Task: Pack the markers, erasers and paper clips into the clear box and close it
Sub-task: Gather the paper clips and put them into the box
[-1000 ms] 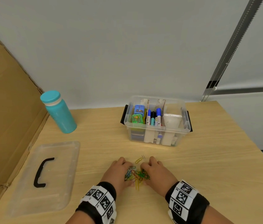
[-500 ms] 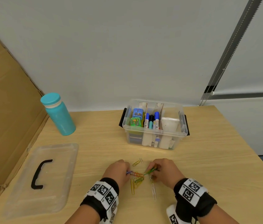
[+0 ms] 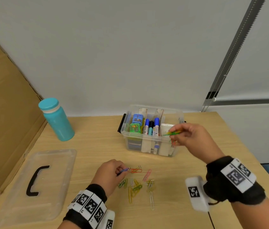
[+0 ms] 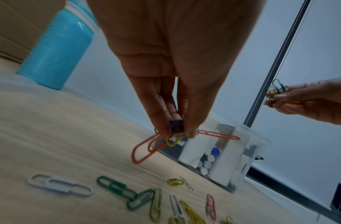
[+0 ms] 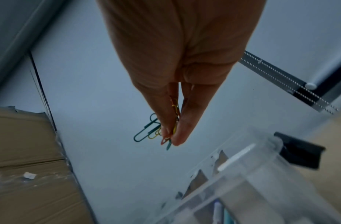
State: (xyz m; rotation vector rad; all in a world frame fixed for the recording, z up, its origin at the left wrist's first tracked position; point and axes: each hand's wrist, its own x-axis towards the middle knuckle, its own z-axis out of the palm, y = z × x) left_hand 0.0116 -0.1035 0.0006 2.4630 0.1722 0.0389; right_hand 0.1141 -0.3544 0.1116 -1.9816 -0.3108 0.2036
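Observation:
The clear box [image 3: 152, 147] stands open at the back of the table, with markers [image 3: 151, 128] and erasers [image 3: 135, 126] in its compartments. My right hand [image 3: 174, 135] hovers over the box's right end and pinches a bunch of paper clips [image 5: 156, 131]. My left hand [image 3: 122, 171] is low over the table and pinches a few clips, orange and blue ones [image 4: 165, 137] among them. Several loose coloured paper clips [image 3: 137, 186] lie on the table in front of the box. The clear lid [image 3: 36, 185] with a black handle lies flat at the left.
A teal bottle [image 3: 57, 119] stands at the back left, beside a cardboard sheet [image 3: 3, 113] leaning along the table's left side. A white wall runs behind the box. The table's right edge [image 3: 246, 149] is near my right wrist.
My right hand has lifted away from the pile with a bunch of clips and moved up and right to the box. My left hand stays at the pile, now pinching clips.

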